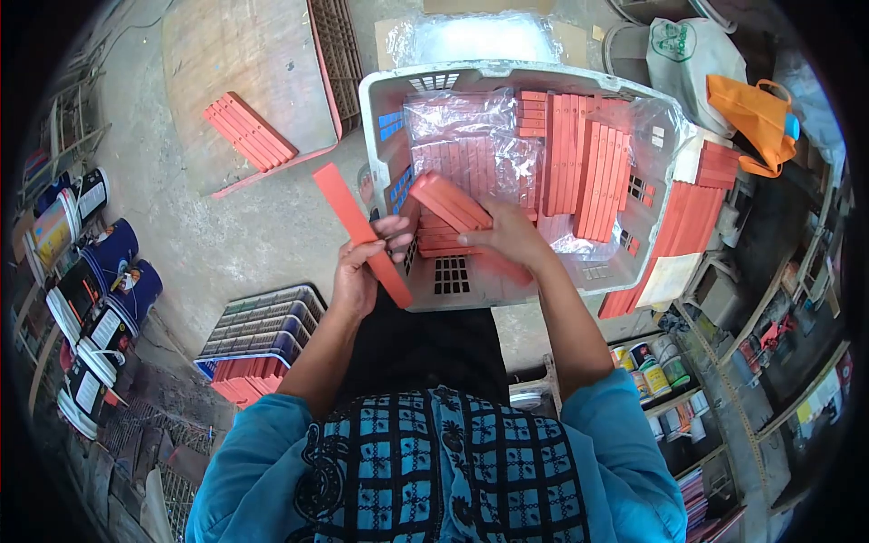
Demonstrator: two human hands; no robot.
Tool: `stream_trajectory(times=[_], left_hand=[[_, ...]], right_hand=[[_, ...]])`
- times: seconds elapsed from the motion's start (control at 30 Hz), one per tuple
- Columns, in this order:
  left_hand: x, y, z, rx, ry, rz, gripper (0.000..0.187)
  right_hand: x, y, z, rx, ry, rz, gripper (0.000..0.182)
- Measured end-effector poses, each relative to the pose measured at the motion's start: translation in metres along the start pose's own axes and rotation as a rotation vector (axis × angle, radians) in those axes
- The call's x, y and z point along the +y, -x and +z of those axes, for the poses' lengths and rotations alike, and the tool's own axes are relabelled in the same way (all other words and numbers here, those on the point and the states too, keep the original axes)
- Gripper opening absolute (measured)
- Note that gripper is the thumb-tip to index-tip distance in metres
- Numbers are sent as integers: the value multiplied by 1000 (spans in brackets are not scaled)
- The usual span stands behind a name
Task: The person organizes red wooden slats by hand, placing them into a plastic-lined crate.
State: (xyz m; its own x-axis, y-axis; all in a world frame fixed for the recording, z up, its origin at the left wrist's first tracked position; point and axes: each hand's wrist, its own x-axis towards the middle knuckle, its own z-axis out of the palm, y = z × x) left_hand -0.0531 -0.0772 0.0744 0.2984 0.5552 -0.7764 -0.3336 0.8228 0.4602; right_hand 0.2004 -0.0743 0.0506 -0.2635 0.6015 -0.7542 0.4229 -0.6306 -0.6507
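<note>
My left hand (360, 262) grips a single red painted slat (340, 201) between thumb and fingers, held tilted at the near left side of a grey plastic crate (532, 71). Inside the crate, my right hand (514, 233) is closed round a small bundle of red slats (444, 197); that hand is slightly blurred. Around it lie more red slats with small holes (605, 181), stacked in rows. Clear plastic film (471, 116) covers part of the rows at the back and left.
Several red slats (250, 132) lie on a board (237, 54) at the left. Beside my left arm stands a blue crate (261, 326) with more red pieces. Red boards (681, 222) are stacked right of the grey crate, near an orange bag (753, 116). Paint buckets (110, 249) line the far left.
</note>
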Motion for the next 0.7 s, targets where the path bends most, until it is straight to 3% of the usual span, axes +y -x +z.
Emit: stream_trajectory(times=[0.13, 0.17, 0.27, 0.37, 0.5, 0.6, 0.7], left_hand=[[-14, -4, 30, -213, 278, -73, 60], [-19, -3, 38, -185, 324, -125, 60], [-18, 0, 48, -198, 371, -220, 60], [-21, 0, 46, -209, 348, -279, 60], [-22, -2, 40, -214, 204, -303, 57], [-16, 3, 44, -251, 194, -401, 51], [-15, 2, 33, -326, 322, -581, 50]], right_hand=[[-14, 34, 44, -31, -901, -69, 49], [-25, 45, 59, 159, -787, -89, 41], [-38, 51, 94, 631, -898, 25, 40], [1, 49, 105, 615, -604, 4, 45], [-19, 67, 92, 647, -221, -19, 47], [-27, 78, 93, 802, -131, -168, 43], [-37, 104, 87, 611, -117, -133, 43]])
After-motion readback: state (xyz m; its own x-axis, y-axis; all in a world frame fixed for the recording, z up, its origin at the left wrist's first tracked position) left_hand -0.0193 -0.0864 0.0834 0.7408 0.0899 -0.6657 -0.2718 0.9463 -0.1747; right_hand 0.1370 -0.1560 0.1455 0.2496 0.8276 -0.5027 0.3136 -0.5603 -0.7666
